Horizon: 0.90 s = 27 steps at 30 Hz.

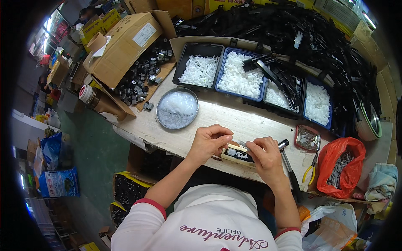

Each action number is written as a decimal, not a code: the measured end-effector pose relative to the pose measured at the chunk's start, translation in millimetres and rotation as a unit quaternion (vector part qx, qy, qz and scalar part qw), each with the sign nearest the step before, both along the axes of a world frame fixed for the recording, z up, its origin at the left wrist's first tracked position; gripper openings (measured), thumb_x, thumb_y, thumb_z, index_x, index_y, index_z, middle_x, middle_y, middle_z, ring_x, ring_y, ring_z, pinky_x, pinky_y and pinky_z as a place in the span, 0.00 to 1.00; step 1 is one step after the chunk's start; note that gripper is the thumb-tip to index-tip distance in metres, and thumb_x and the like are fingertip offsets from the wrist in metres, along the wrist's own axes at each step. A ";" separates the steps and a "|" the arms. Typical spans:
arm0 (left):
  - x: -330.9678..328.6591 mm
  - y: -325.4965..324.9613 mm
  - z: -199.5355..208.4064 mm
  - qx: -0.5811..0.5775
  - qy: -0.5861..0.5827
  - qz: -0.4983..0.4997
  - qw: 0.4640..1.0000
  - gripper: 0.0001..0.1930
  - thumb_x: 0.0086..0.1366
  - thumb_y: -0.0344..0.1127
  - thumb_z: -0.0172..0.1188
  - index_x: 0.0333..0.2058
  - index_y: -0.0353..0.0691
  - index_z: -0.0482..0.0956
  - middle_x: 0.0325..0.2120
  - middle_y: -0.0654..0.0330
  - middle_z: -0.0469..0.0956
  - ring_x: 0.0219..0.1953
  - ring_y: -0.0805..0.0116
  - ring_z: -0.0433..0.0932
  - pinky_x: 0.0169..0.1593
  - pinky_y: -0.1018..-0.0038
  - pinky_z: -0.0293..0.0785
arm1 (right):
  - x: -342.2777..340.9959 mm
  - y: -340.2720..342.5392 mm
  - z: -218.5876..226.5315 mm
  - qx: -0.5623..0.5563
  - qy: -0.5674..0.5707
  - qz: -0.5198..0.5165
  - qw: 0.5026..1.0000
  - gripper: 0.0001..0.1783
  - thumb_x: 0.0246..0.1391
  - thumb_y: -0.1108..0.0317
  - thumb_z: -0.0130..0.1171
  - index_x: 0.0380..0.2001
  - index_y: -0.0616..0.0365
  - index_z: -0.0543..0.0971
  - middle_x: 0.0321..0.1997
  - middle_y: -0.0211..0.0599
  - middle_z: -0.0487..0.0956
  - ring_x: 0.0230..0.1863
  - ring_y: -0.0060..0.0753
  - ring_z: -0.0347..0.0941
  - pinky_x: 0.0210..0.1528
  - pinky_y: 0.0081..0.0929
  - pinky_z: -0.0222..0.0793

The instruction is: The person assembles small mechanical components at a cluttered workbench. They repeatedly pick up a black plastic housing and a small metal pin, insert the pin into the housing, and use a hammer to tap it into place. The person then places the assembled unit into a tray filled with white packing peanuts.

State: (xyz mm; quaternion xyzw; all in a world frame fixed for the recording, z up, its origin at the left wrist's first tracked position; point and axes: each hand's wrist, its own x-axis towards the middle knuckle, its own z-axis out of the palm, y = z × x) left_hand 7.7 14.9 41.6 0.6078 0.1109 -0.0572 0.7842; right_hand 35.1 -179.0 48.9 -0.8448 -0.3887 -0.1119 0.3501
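At the table's near edge, a small black mechanism with white parts sits in a cream-coloured holder. My left hand is over its left end, thumb and fingertips pinched together; anything between them is hidden or too small to name. My right hand is at its right end, fingers closed on a small light-grey piece above the mechanism. A hammer with a metal head and black handle lies just right of my right hand.
Several bins of small white plastic parts line the table's back, before a heap of long black parts. A round dish of whitish grease-like stuff stands left. At right are yellow-handled pliers and a red bag of grey parts.
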 end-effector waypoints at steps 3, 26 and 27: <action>0.4 0.1 -1.4 -0.005 0.023 -0.014 1.000 0.05 0.55 0.27 0.59 0.30 0.31 0.77 0.16 0.62 0.74 0.16 0.80 0.71 0.19 0.85 0.66 | -1.5 -0.8 -2.0 -0.023 -0.017 0.011 1.000 0.17 0.34 0.81 0.56 0.34 0.58 0.74 0.29 0.34 0.70 0.30 0.33 0.65 0.33 0.30 0.56; -11.8 -44.0 -45.3 0.471 -0.232 -0.094 0.846 0.16 0.43 0.33 0.66 0.35 0.43 0.78 0.37 0.63 0.70 0.43 0.66 0.63 0.45 0.68 0.53 | -14.7 -60.3 -17.2 -0.064 0.163 -0.044 0.984 0.12 0.42 0.75 0.59 0.34 0.59 0.75 0.30 0.35 0.71 0.34 0.37 0.66 0.37 0.30 0.57; -12.0 -43.9 -44.9 0.474 -0.236 -0.095 0.843 0.16 0.43 0.33 0.66 0.35 0.43 0.78 0.36 0.63 0.70 0.43 0.66 0.63 0.45 0.68 0.53 | -14.3 -58.6 -16.6 -0.067 0.160 -0.041 0.984 0.12 0.42 0.75 0.59 0.34 0.59 0.75 0.30 0.35 0.71 0.34 0.37 0.66 0.37 0.30 0.57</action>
